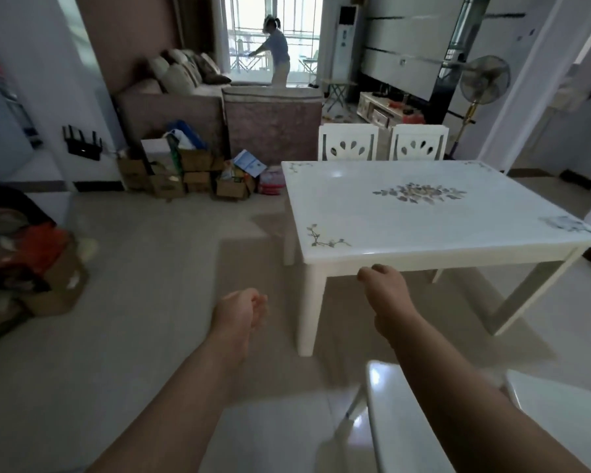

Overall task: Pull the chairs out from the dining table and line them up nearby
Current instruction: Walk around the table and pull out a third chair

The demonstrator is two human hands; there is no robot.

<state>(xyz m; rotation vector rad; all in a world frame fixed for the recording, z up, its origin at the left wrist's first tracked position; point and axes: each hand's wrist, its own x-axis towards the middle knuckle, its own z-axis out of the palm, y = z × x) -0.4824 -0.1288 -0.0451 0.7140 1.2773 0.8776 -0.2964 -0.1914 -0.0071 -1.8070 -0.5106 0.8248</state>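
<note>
Two far chairs (348, 142) (418, 144) tucked at my bench (423, 220), one near chair (389, 421).
My left hand (239, 310) and right hand (384, 285) reach out empty, fingers loosely curled.

Site: a home, an open living-dining room. We note a white dining surface (423, 213) with floral inlay on pale floor tiles (144, 268), with one carved white chair (348, 141) and a second chair (418, 142) at its far side. Beyond we see a cushioned sofa (185, 87), a low TV cabinet (382, 109), a pedestal fan (484, 80) and a floor-standing air conditioner (347, 39). Cardboard boxes (185, 172) crowd the sofa's back. A router (82, 145) hangs on the left wall.
</note>
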